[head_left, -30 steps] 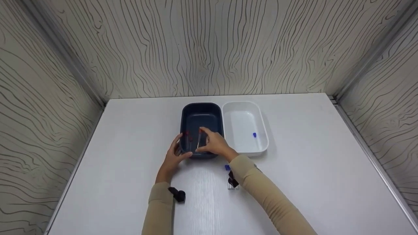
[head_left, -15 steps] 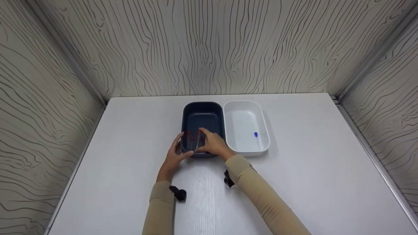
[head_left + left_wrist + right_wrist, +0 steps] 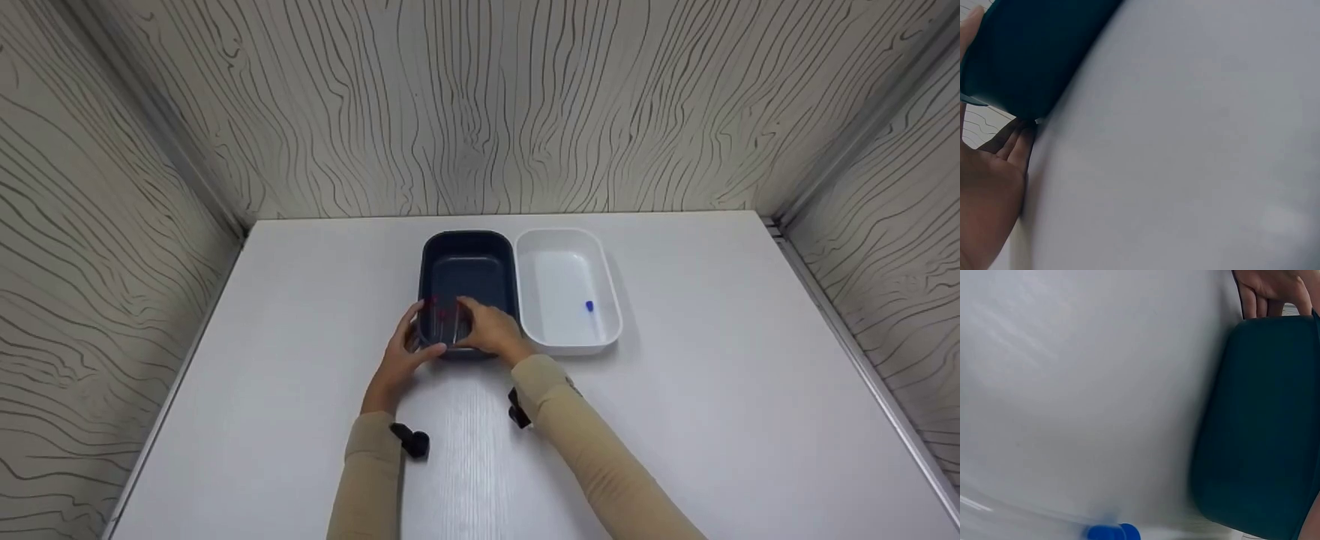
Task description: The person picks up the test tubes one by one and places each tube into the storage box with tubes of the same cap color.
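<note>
My left hand holds the near left corner of a dark blue bin, thumb on the front rim and fingers along the left side. In the left wrist view its fingers lie low against the bin's wall. Inside the bin's near end, my right hand pinches a clear test tube with a red cap, index finger at the cap end and thumb at the other. Beside it, at the left, lie other red-capped test tubes. The right wrist view shows the bin's outer wall but not the held tube.
A white bin stands against the dark one's right side. In it lies a clear tube with a blue cap. Blue caps show at the bottom of the right wrist view. A patterned wall rises behind the table.
My right hand has sunk slightly with the red-capped test tube, deeper into the dark bin. The right forearm has shifted left and now covers the blue-capped tubes on the table. The left hand keeps its hold.
</note>
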Motion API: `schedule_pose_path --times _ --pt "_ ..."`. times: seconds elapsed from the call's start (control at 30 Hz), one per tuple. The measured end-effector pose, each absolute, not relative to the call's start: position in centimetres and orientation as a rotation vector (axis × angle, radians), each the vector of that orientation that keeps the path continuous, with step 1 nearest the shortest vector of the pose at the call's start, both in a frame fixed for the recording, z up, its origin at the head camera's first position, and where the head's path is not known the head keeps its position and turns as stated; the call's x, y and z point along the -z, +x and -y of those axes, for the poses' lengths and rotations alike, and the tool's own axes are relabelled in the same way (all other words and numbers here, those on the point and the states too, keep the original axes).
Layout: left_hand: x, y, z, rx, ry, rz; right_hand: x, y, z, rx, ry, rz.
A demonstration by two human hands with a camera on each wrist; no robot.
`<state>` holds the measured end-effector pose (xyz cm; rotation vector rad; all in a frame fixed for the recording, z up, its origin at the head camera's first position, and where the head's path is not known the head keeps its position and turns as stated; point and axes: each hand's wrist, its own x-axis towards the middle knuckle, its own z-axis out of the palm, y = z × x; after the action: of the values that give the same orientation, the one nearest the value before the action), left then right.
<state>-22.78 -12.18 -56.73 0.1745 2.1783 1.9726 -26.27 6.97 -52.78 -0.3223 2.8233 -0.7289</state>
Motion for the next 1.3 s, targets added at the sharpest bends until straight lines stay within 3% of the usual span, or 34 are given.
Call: schedule_pose_path --times 0.57,0.87,1.3 --pt "58.7 -23.4 12.1 -2.001 0.177 -2.204 52.8 -26.2 -7.2 0.75 -0.331 -2.854" --pt "58.7 -23.4 12.2 -1.993 0.162 -2.185 52.5 -25.5 -8.4 1.238 -0.474 -2.721" --pt "55.8 -22.3 12.0 -2.023 0.141 -2.125 52.1 -23.5 -10.3 1.556 -0.564 -2.675"
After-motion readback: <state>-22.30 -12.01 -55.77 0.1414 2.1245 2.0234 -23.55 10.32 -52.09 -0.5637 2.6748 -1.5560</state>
